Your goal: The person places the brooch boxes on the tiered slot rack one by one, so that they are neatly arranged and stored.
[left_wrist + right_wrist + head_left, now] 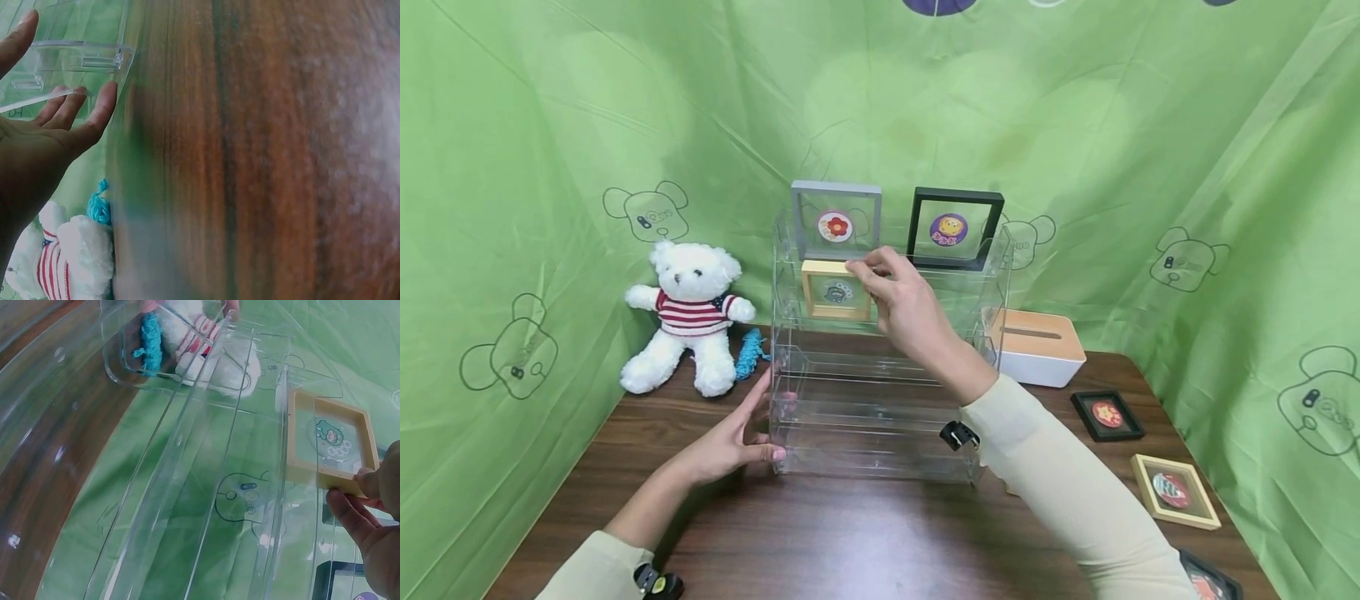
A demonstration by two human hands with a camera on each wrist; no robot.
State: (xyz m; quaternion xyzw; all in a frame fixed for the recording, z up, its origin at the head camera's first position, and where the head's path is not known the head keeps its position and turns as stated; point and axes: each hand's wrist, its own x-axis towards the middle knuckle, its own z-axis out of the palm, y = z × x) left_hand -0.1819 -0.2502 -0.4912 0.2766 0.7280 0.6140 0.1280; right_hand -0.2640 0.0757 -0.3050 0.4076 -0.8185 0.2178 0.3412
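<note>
A clear tiered display rack (880, 467) stands on the table. My right hand (910, 304) pinches a small light-wood picture frame (806, 292) by its upper right corner, at the rack's second tier from the top. Thumb and fingertips meet on the frame's edge in the right wrist view, and a small cartoon badge (329, 432) shows behind its clear pane. My left hand (722, 450) holds the rack's left side low down, thumb at the front edge and fingers farther back. A grey frame (799, 221) and a black frame (958, 196) stand upright on the top tier.
A white teddy bear (692, 279) and a blue yarn bundle (750, 354) are left of the rack. At right are a wood-topped tissue box (1041, 371), a black frame (1086, 417), a light-wood frame (1187, 517) and a dark frame (1228, 583) by the table's edge. Green cloth (700, 100) hangs behind.
</note>
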